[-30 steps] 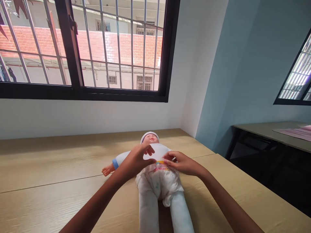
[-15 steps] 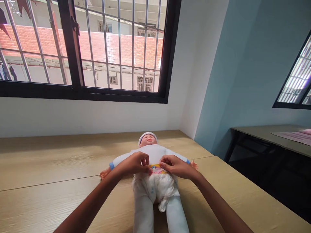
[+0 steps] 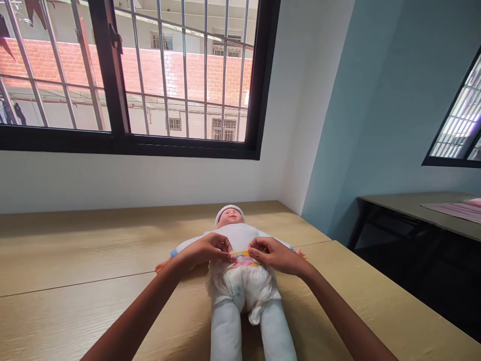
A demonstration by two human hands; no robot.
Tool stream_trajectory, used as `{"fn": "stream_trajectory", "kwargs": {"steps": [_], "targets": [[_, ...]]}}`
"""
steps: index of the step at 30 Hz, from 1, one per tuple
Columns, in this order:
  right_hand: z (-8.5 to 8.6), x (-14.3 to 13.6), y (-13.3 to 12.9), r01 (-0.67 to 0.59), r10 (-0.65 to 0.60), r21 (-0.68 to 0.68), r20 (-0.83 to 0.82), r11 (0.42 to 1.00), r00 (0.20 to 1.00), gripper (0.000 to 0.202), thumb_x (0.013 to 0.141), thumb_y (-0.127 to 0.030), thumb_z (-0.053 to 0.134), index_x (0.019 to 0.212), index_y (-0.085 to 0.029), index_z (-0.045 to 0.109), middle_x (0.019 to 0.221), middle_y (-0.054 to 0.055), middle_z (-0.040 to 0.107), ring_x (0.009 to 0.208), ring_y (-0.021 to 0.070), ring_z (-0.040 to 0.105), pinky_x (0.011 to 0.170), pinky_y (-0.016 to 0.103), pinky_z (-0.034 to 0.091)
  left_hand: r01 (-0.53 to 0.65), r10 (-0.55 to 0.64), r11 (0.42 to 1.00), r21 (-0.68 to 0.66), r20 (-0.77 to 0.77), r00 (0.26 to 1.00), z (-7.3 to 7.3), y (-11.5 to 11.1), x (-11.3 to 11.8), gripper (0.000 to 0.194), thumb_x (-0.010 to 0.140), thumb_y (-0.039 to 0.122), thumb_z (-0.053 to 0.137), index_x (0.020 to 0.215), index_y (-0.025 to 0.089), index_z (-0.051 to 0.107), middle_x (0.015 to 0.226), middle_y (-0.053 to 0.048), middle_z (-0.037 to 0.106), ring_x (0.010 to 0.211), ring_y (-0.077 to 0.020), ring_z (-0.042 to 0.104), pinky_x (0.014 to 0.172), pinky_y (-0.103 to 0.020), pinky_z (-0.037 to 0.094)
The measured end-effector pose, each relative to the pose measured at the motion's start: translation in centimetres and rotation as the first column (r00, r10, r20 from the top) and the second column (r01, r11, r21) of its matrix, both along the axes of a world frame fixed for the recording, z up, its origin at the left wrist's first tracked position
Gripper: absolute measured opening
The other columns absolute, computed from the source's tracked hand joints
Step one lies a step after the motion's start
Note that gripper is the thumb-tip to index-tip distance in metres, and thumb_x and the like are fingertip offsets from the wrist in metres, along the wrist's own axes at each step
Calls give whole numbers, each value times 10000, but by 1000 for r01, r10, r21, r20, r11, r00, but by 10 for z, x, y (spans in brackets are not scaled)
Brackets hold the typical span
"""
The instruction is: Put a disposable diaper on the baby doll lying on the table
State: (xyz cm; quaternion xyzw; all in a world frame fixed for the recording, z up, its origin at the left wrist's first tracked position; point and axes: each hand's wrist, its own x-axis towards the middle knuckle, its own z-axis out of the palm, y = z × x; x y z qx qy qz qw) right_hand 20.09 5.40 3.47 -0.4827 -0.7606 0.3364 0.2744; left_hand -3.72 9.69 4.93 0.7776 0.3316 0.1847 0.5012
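Note:
A baby doll [image 3: 240, 235] in a white top and white cap lies on its back on the wooden table [image 3: 93, 250], its head toward the wall and its arms spread. Around its hips is a white diaper [image 3: 244, 286] with a colourful printed waistband. My left hand [image 3: 214, 249] pinches the waistband at its left end. At the right end of the band, the fingers of my right hand [image 3: 268, 251] are closed on the edge. The doll's pale legs stretch toward me.
Behind the table stands a white wall with a barred, black-framed window [image 3: 184, 148]. On the right, a dark-legged second table [image 3: 406, 203] holds a pink cloth [image 3: 458, 210]. The near table's right edge runs diagonally.
Both hands have shifted very slightly up with the waistband. The diaper front looks pulled a little higher and flatter, and the doll's legs have moved slightly right.

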Motion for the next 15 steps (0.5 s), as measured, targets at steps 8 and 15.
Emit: {"fn": "stream_trajectory", "kwargs": {"steps": [8, 15], "targets": [[22, 1, -10, 103, -103, 156, -5, 982, 995, 260, 870, -382, 603, 1031, -197, 690, 1181, 63, 665, 1043, 227, 615, 900, 346, 476, -63, 64, 978, 197, 4, 998, 13, -15, 11, 398, 634, 417, 750, 926, 172, 637, 916, -31, 622, 857, -193, 563, 725, -279, 427], [26, -8, -21, 46, -64, 173, 104, 984, 993, 173, 828, -313, 646, 933, -213, 740, 942, 29, 716, 894, 211, 641, 794, 314, 465, -71, 85, 952, 297, -37, 996, 6, -22, 18, 307, 709, 367, 651, 954, 182, 652, 906, -20, 581, 823, -184, 534, 688, -269, 409]]}}
